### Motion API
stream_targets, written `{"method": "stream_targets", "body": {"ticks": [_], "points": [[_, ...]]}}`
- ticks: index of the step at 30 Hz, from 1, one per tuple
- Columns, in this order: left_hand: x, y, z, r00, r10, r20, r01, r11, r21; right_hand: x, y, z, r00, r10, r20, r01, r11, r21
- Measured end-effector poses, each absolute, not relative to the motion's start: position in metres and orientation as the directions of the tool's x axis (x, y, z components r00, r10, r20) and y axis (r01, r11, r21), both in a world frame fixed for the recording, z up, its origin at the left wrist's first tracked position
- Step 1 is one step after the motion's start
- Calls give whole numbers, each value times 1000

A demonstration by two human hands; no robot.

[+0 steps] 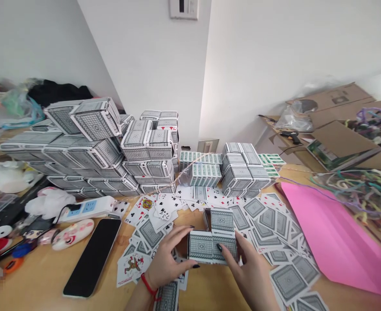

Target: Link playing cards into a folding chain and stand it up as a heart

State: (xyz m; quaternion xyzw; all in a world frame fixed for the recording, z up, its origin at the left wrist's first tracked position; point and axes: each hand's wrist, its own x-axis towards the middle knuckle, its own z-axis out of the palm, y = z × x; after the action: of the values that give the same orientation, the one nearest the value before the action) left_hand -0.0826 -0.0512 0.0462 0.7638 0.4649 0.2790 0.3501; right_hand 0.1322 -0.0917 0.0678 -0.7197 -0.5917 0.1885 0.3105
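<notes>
In front of me is a block folded from playing cards (200,247), with grey-green patterned backs outward and an open gap at its far left corner. My left hand (171,252) grips its left end, thumb at the near edge and fingers behind. My right hand (242,263) clasps the right end, its thumb pressed on top; the other fingers are partly hidden. Loose playing cards (258,220) lie scattered around the block, some face up, including a joker (132,268). Another card piece (167,298) lies beneath my left wrist.
Stacked card blocks (96,149) rise at the left and more card blocks (242,168) stand behind. A phone (92,258), a power strip (88,208) and a computer mouse (73,234) lie left. Pink paper (332,233), a glue gun (290,137) and cardboard boxes (335,103) are right.
</notes>
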Motion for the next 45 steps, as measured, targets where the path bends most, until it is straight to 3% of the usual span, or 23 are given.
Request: {"method": "stream_targets", "body": {"ticks": [5,13,19,26,36,45], "points": [[-87,-51,43,443,889,113,581,-381,719,127,-91,73,191,973,131,823,-86,-561],[-88,-56,44,522,812,261,639,-574,512,127,-89,62,203,968,149,847,-97,-523],[-85,-56,46,486,842,235,640,-526,560,128,-88,60,200,971,133,861,-110,-497],[-89,-53,44,519,808,280,618,-581,530,126,-87,61,194,972,131,874,-111,-473],[-72,-53,49,521,824,224,475,-498,726,119,-90,56,196,958,210,869,-70,-490],[-64,-51,58,518,827,218,504,-501,703,119,-89,61,235,963,134,825,-125,-550]]}}
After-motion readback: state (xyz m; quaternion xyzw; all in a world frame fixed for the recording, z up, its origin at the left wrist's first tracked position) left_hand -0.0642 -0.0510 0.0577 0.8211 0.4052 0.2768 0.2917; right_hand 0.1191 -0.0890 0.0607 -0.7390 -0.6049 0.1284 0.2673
